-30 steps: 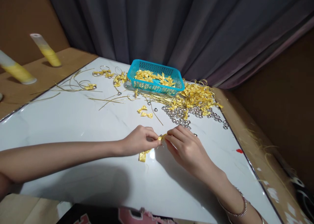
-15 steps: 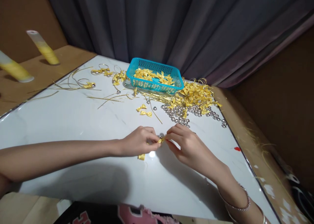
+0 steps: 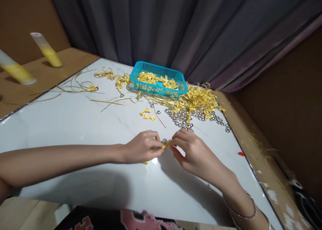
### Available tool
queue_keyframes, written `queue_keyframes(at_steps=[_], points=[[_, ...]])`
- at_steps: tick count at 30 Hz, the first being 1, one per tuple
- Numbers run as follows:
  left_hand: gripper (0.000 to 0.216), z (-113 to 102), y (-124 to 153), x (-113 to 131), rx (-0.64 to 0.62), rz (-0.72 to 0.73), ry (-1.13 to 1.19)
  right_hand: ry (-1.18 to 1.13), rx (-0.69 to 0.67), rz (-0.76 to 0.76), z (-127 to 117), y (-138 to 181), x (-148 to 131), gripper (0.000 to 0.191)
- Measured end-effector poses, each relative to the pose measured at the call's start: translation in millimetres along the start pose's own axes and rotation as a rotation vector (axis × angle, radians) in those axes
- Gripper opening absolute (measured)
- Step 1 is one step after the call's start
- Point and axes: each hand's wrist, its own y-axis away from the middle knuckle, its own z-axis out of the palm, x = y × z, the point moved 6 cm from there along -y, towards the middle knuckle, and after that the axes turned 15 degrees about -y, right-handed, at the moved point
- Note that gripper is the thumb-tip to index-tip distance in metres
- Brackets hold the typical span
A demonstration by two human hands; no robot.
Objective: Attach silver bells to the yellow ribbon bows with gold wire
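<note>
Between my two hands a yellow ribbon bow (image 3: 166, 144) is stretched, with a small silver bead (image 3: 164, 141) right behind it. My left hand (image 3: 144, 146) pinches its left end between thumb and fingers. At the other end, the fingertips of my right hand (image 3: 190, 147) are closed on the ribbon. Part of another yellow ribbon piece (image 3: 145, 163) shows on the table under my left hand. Two loose yellow bows (image 3: 149, 117) lie a little farther off.
A teal basket (image 3: 184, 88) holding yellow bows stands at the back of the white table (image 3: 75, 129). To its right are a heap of yellow bows (image 3: 201, 97) and many silver beads (image 3: 179, 116). Gold cords (image 3: 110, 102) lie left. Two ribbon spools (image 3: 51, 55) stand far left.
The yellow ribbon between my hands now shows as a longer, slanted strip. My left hand has shifted slightly down, covering more of the ribbon piece beneath it.
</note>
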Motion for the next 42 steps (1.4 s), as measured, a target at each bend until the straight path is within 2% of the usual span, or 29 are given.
queue_keyframes(at_steps=[42], points=[[0.017, 2.5, -1.8, -6.2, -0.028, -0.087, 0.143, -0.053, 0.006, 0.014, 1.4, -1.6, 5.5, 0.019]])
